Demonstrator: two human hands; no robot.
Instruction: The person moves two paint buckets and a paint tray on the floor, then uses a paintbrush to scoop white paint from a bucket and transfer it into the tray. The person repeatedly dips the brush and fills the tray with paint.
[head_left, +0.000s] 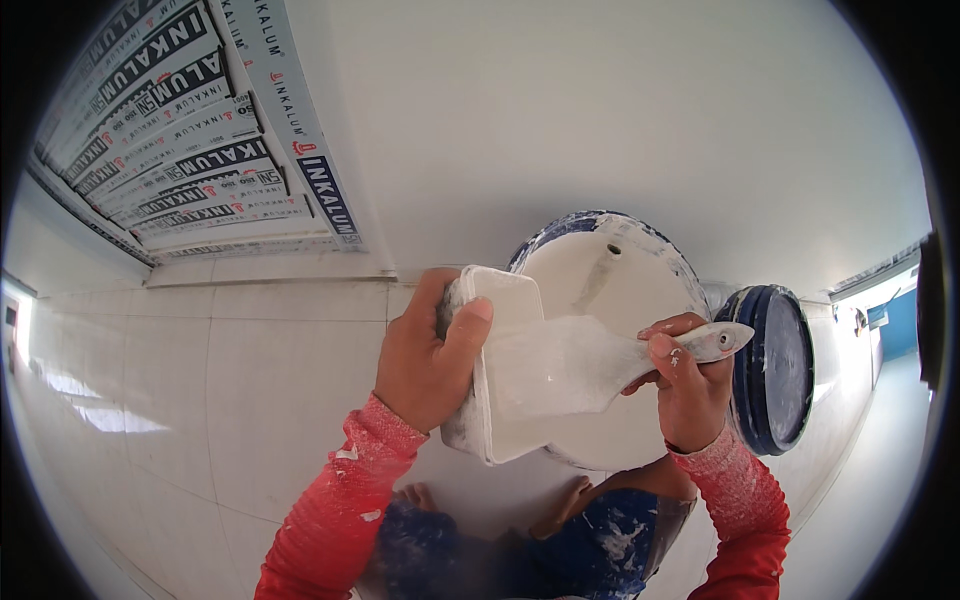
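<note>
My left hand (428,365) is closed around a rectangular white plastic tub (467,420), its thumb over the rim. The tub is tipped toward the right, its outside smeared with dried white. In my right hand (692,385) is a wide flat paintbrush (565,365), gripped by the handle with the handle's end sticking out past the fingers. White paint coats the brush head, which lies across the tub's opening. Beneath both, a large round bucket (530,236) with a paint-streaked blue rim holds thick white paint (570,275). A dark spot shows near its far side.
To the right of the bucket stands a dark blue round lid or container (775,370), tilted. A pale wall (620,110) rises just behind. At the upper left is a frame (310,150) covered in printed film. Light tiles (280,400) cover the floor; my feet are close to the bucket.
</note>
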